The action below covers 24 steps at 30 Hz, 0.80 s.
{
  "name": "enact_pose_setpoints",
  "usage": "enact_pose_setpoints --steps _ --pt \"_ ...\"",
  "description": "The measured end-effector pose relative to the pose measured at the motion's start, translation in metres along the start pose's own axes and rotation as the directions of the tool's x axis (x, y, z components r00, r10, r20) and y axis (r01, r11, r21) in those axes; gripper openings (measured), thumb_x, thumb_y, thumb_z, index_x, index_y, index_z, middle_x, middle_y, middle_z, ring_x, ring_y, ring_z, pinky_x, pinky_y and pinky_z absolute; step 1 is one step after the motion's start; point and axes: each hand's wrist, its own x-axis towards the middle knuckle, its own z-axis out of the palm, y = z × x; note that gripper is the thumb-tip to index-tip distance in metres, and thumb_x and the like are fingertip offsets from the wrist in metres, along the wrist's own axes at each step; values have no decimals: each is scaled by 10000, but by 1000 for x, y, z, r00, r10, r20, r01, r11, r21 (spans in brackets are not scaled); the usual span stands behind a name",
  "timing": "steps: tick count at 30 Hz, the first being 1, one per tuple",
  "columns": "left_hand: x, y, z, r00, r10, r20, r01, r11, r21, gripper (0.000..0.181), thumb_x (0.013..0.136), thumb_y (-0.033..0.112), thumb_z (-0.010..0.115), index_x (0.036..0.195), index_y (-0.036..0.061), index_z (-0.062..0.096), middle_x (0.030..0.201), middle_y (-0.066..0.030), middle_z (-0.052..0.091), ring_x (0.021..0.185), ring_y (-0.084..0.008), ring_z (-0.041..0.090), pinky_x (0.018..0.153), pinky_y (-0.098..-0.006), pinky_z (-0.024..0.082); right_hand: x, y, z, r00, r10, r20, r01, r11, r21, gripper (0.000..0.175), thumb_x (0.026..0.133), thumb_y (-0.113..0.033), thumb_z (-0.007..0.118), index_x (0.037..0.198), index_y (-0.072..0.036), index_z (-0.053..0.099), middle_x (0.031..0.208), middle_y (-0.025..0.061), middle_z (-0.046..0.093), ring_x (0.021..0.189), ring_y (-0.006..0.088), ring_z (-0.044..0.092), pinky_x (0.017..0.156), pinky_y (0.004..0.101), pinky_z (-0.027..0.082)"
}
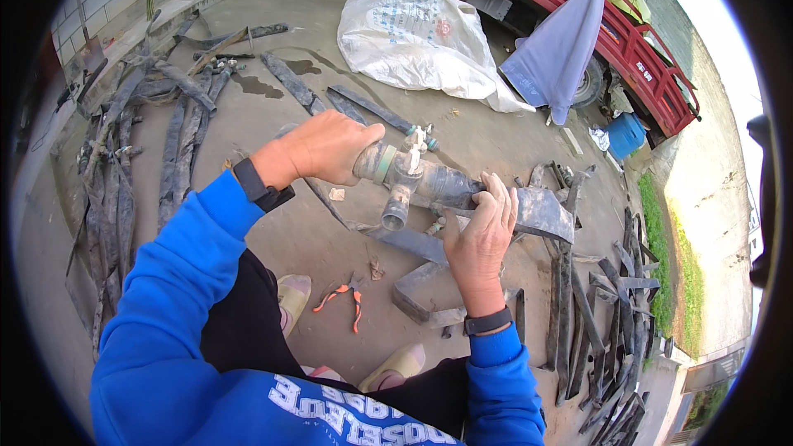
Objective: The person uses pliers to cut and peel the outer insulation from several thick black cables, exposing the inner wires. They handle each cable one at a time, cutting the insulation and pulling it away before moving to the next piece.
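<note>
My left hand (328, 145) grips the left end of a muddy pipe fitting with a valve (406, 176), its fingers closed round the part beside a green ring. A short open outlet points down towards me from the fitting. On the right, my right hand (486, 229) holds the flat black hose (545, 214) where it joins the fitting, thumb below and fingers over it. Pliers with orange and black handles (356, 300) lie spread on the ground between my feet and the hose. Another small valve fitting (421, 138) lies just behind the one in my hands.
Flat black hoses lie heaped at the left (118, 198) and at the right (595, 322). A white woven sack (415, 43) is spread on the concrete ahead. Beyond it stand a red cargo vehicle (644, 62) draped with a grey-blue cloth (560, 56) and a blue bucket (626, 135).
</note>
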Motion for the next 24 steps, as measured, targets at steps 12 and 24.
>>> enact_pose_setpoints --steps 12,24 --pt "7 21 11 994 -14 -112 26 994 106 456 605 198 753 969 54 519 770 -123 631 755 -348 643 609 -457 492 -2 31 37 959 202 199 -211 977 25 311 579 -55 674 855 -65 530 758 138 636 696 368 627 603 433 491" --pt "4 14 58 991 -86 -103 97 990 103 303 669 120 692 895 56 500 802 -159 618 789 -357 625 675 -453 490 -39 36 74 821 364 441 -458 880 126 239 605 -92 680 809 -17 581 703 222 634 712 428 628 647 473 507"
